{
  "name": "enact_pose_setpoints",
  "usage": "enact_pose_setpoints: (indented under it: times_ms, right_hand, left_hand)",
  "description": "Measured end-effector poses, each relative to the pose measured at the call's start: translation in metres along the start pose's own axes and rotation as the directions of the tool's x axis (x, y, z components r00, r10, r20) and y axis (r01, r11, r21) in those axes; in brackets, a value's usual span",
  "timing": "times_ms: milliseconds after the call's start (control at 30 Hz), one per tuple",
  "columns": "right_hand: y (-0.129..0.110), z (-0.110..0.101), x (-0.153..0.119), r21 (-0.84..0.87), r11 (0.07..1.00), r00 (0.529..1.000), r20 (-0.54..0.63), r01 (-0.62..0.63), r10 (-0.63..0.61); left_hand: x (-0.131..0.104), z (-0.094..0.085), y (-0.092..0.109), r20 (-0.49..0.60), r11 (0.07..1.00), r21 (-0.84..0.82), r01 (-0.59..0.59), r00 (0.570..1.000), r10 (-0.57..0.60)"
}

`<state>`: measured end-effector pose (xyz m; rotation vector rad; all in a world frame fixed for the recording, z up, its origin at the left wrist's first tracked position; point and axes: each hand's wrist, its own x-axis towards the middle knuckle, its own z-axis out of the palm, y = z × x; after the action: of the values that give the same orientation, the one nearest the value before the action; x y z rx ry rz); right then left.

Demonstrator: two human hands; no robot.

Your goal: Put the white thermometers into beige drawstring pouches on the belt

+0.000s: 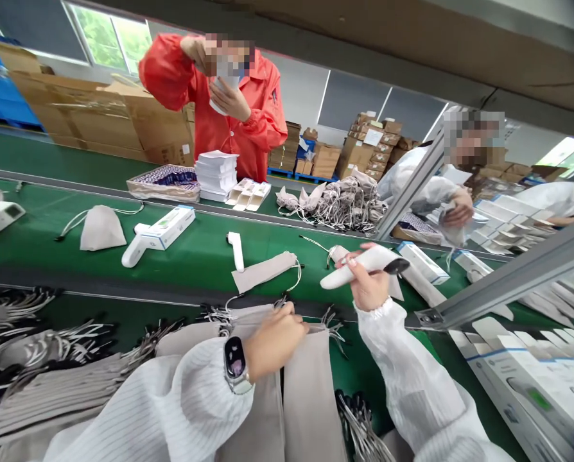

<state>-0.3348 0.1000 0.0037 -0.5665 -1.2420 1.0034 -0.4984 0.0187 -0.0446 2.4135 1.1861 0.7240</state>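
My right hand [371,289] is wrapped round a white infrared thermometer [347,273] with a dark oval head, raised above the near side of the green belt. Down and to the left, my left hand [278,340] is closed over the upper ends of grey drawstring pouches [311,385]; its fingertips are hidden, so I cannot tell what they grip. Between the hands and the far rail, another white thermometer [237,251] lies on the belt beside a flat grey pouch [265,271].
The green belt [205,282] also carries a white box [169,228] and a pouch [103,229]. A metal post [513,276] slants at right, above white boxes [522,378]. Pouch piles [51,391] lie at left. A person in red [239,141] stands opposite.
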Motion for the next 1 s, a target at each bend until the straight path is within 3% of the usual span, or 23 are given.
enact_pose_setpoints:
  times_ms: [67, 200, 300, 367, 467, 633, 733, 800, 833, 900, 967, 1000]
  right_hand:
    - [0.009, 0.007, -0.012, -0.068, 0.996, 0.998, -0.029, 0.052, -0.054]
    - [0.031, 0.005, -0.019, -0.222, 0.963, 0.984, 0.057, -0.151, 0.167]
    - [0.027, -0.002, -0.012, -0.115, 0.986, 0.992, -0.062, -0.12, 0.114]
    - [0.019, -0.002, -0.008, 0.027, 0.985, 0.981, -0.088, -0.172, 0.174]
    - [0.006, 0.003, -0.009, 0.164, 0.943, 0.956, -0.009, -0.289, 0.294]
    - [0.001, 0.012, -0.016, 0.148, 0.924, 0.932, 0.138, -0.353, 0.334]
    - [0.01, 0.017, -0.028, -0.148, 0.878, 0.811, 0.338, -0.454, 0.477]
    - [0.015, 0.021, -0.038, -0.41, 0.831, 0.756, 0.383, -0.376, 0.531]
    - [0.016, 0.02, -0.041, -0.502, 0.816, 0.773, 0.382, -0.285, 0.506]
    - [0.016, 0.012, -0.04, -0.594, 0.802, 0.873, 0.356, -0.062, 0.332]
    - [0.012, -0.008, -0.027, -0.657, 0.749, 0.958, 0.26, 0.08, 0.126]
    - [0.009, -0.022, -0.017, -0.686, 0.722, 0.978, 0.194, 0.083, 0.072]
  left_hand:
    - [0.001, -0.007, 0.001, 0.07, 1.0, 0.026, 0.004, 0.997, -0.005]
    - [0.005, -0.024, 0.007, 0.201, 1.0, 0.029, 0.002, 0.98, -0.008]
    - [0.008, -0.034, 0.009, 0.217, 1.0, -0.027, 0.014, 0.976, -0.008]
    - [0.01, -0.038, 0.01, 0.2, 0.996, -0.091, 0.008, 0.98, 0.011]
    - [0.011, -0.039, 0.012, 0.157, 0.987, -0.159, -0.011, 0.987, 0.037]
    - [0.012, -0.035, 0.015, 0.006, 0.986, -0.164, 0.003, 1.0, -0.002]
    - [0.012, -0.036, 0.012, -0.212, 0.978, -0.2, 0.054, 0.972, -0.098]
    - [0.013, -0.039, 0.009, -0.318, 0.974, -0.211, 0.085, 0.936, -0.151]
    - [0.014, -0.041, 0.007, -0.341, 0.972, -0.212, 0.098, 0.925, -0.168]
    - [0.013, -0.047, 0.005, -0.345, 0.965, -0.217, 0.148, 0.913, -0.218]
    - [0.011, -0.056, 0.007, -0.206, 0.945, -0.249, 0.215, 0.941, -0.268]
    - [0.009, -0.06, 0.01, -0.087, 0.93, -0.278, 0.241, 0.958, -0.274]
